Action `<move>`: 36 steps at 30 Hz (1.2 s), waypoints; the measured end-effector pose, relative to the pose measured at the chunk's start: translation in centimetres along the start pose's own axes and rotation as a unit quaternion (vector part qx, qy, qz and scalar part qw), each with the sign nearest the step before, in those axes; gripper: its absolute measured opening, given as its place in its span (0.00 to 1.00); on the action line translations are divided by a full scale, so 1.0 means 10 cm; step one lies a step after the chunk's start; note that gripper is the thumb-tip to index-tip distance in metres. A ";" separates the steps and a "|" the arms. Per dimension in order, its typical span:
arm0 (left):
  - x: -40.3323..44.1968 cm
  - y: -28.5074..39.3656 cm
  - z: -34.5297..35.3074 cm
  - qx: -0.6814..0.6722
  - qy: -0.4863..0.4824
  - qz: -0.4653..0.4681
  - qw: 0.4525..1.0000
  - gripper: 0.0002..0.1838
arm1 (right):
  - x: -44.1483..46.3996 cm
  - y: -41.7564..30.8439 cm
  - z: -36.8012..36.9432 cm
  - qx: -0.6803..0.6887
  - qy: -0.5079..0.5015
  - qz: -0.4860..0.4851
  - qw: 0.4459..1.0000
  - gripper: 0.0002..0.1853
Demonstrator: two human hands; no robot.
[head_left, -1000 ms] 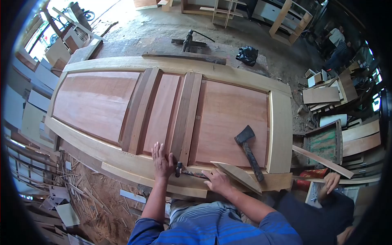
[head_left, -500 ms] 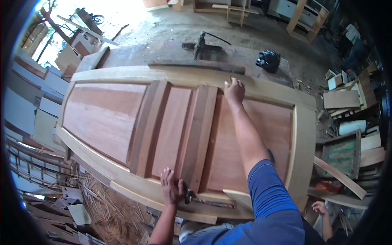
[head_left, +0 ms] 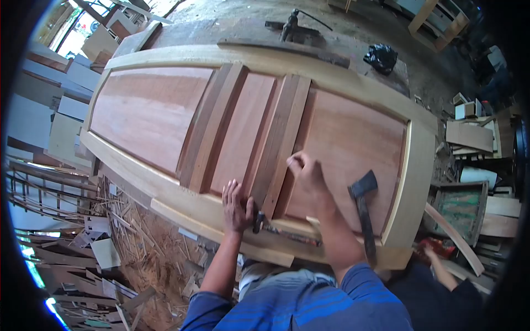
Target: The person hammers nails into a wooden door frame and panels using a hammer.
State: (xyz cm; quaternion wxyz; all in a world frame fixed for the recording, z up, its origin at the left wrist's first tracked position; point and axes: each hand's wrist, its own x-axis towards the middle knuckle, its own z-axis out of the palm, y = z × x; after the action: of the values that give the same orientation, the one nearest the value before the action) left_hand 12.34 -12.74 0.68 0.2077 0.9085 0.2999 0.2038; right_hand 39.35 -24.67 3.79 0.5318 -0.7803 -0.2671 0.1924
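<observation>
Head view: wooden door (head_left: 326, 62) on workbench (head_left: 353, 33), scraps (head_left: 138, 248) littering floor (head_left: 190, 243).

I can't tell if right hand (head_left: 307, 171) pinches tiny thing; too small for me to see. Right arm (head_left: 338, 234) hides part of light wood bit (head_left: 313, 222). Other person's hand (head_left: 430, 256) blurry to me. I can't see inside black bag (head_left: 381, 58). Tall shelf (head_left: 429, 16) cut off at top, blue shirt (head_left: 301, 309) at bottom. Far person (head_left: 495, 69) too dark, fuzzy.

The short-sleeved shirt (head_left: 314, 303) is dark blue, with brighter blue stripes.
</observation>
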 end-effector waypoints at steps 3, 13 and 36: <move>-0.03 -0.04 -0.02 -0.035 0.011 0.006 0.999 0.32 | -1.01 -0.12 0.16 -0.008 -0.055 0.063 0.996 0.14; -0.63 0.66 -0.41 -0.275 -0.107 -0.018 0.955 0.23 | -1.80 -0.44 0.32 0.012 -0.081 -0.025 0.996 0.11; -0.82 0.02 0.05 -0.276 0.178 -0.182 0.927 0.09 | -3.14 0.18 -0.04 0.091 0.004 0.235 0.968 0.18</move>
State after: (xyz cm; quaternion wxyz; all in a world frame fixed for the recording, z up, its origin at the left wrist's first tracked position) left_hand 6.64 -18.18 -1.65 0.4264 0.6940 0.4240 0.3960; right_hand 15.34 -44.98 2.72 0.5412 -0.7705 -0.0556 0.3321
